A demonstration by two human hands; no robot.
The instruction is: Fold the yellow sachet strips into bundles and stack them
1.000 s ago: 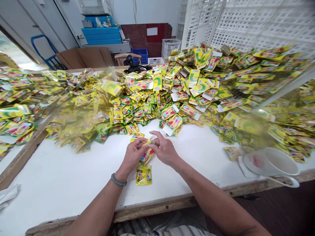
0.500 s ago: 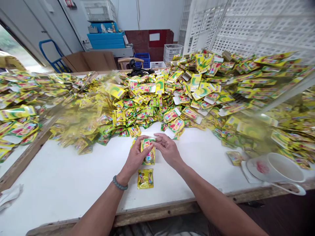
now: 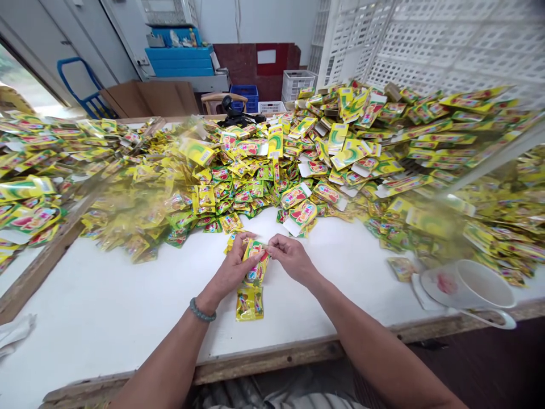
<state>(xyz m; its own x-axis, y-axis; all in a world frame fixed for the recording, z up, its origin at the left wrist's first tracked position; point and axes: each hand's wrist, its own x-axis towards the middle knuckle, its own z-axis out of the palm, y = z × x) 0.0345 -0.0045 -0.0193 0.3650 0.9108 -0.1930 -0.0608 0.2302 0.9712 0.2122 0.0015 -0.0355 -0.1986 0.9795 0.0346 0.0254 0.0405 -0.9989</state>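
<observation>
My left hand (image 3: 232, 271) grips a small yellow and green box (image 3: 256, 264) upright over the white table (image 3: 106, 309). My right hand (image 3: 292, 258) pinches the box's top edge with thumb and fingers. Just below the box a small yellow sachet (image 3: 250, 303) lies flat on the table. A second sachet (image 3: 233, 238) pokes out behind my left hand. A huge heap of the same yellow boxes and sachets (image 3: 272, 165) fills the far half of the table.
A white cup lying on its side (image 3: 472, 287) rests at the right front edge. A wooden rail (image 3: 38, 272) borders the table on the left. White plastic crates (image 3: 426, 40) stand stacked behind the heap. Blue bins (image 3: 179, 59) sit at the back.
My hands have shifted the box slightly; my right fingers have closed onto its top edge. The sachet on the table has not moved.
</observation>
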